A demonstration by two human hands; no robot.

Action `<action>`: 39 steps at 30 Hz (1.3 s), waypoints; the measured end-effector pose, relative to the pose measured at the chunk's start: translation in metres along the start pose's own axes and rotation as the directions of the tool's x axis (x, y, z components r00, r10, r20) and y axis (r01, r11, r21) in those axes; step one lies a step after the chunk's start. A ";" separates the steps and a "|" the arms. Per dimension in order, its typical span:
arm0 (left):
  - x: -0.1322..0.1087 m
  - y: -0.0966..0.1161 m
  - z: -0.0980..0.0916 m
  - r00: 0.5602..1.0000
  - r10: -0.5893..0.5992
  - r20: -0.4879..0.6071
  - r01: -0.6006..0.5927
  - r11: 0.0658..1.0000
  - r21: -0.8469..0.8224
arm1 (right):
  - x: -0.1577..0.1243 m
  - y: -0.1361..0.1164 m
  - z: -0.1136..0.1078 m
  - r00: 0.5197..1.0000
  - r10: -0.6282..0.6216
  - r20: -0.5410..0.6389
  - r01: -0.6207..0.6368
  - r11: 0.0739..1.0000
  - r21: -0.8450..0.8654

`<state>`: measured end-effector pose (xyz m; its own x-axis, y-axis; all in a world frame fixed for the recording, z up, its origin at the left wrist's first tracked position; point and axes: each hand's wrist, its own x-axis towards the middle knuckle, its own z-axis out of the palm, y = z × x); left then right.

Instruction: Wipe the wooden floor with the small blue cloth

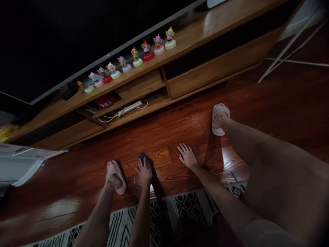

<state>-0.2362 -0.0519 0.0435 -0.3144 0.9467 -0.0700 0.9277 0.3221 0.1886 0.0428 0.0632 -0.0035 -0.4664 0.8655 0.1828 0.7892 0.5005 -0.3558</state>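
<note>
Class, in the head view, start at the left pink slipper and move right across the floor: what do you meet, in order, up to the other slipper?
Left slipper → left hand, partly covering a dark blue item → right hand, fingers spread → right slipper.

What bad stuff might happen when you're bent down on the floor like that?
The slippers might slide, because the floor looks shiny and the feet are planted wide apart.
The dark thing under the left hand could skid away if the grip is loose; I can't tell how firm it is.
The little figures stand in a row near the cabinet's front edge, so a bump could knock some off.
</note>
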 end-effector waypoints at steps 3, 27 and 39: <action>-0.005 -0.017 -0.007 1.000 -0.016 0.009 0.016 1.000 0.024 | 0.001 -0.001 -0.003 1.000 -0.003 0.003 0.003 1.000 0.005; 0.033 0.125 0.032 0.999 0.036 0.008 -0.036 0.999 0.027 | 0.001 -0.006 -0.009 0.999 0.019 0.030 -0.019 1.000 -0.009; -0.065 0.133 0.080 0.997 -0.002 -0.083 0.002 1.000 -0.001 | 0.002 -0.006 -0.008 1.000 0.008 0.018 -0.008 1.000 0.005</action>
<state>-0.0764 -0.0707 -0.0050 -0.3320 0.9432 0.0112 0.9270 0.3240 0.1890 0.0408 0.0621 0.0066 -0.4670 0.8691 0.1630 0.7910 0.4930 -0.3622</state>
